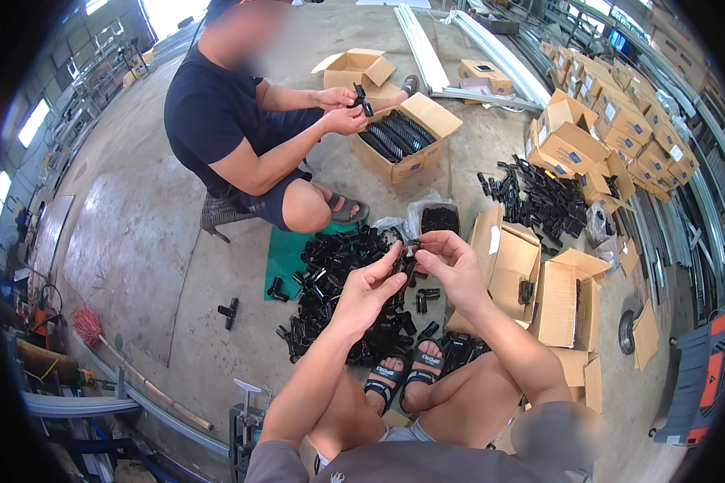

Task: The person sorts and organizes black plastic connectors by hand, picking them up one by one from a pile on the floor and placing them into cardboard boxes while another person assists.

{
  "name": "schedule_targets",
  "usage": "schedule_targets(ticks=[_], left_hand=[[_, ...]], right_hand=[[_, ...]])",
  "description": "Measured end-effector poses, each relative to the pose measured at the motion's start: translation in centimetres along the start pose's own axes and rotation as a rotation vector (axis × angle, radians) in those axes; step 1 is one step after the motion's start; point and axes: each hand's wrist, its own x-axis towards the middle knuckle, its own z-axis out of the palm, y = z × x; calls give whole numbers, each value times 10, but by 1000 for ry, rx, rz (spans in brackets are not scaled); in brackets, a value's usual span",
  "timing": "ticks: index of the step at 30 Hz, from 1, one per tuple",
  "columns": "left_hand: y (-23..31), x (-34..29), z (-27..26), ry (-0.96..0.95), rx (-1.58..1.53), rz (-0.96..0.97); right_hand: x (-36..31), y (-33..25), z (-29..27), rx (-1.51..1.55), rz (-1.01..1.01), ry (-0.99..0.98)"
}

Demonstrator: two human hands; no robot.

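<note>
Between my two hands, above a heap of parts, is a small black fitting [409, 251]. My left hand [370, 291] grips it from the left, thumb and fingers closed. From the right, my right hand [451, 262] pinches its upper end; a small light spot shows there, too small to name. Below lies the pile of black fittings [322, 278], spread over a green sheet [280, 248] and the concrete floor. My sandalled feet stand at the pile's near edge.
A seated co-worker [217, 121] handles a black part beside a carton [399, 171] of black pieces. Open cartons [514, 256] stand at my right, near another black heap [532, 197]. Stacked boxes [620, 121] lie beyond. A single fitting [229, 313] and a broom [137, 378] lie left.
</note>
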Motion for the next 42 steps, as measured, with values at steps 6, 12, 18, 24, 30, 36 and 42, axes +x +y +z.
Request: schedule_targets(ticks=[6,12,18,24,30,36,42], left_hand=[[-4,4,-13,-56,-62,-62],[-7,5,-13,-14,72,2],[-2,3,-6,-32,74,16],[-6,2,-6,-80,107,15],[-1,1,-5,-100,43,-47],[-6,4,-16,-51,-63,-77],[-12,6,-29,-48,-66,-193]], right_hand=[[1,-3,1,-13,13,-41],[3,0,2,-64,-21,-18],[2,0,2,-94,-50,-6],[1,-2,3,-90,-20,-7],[2,2,3,-146,-41,8],[6,3,2,-204,-34,-47],[18,13,-1,-235,1,-161]])
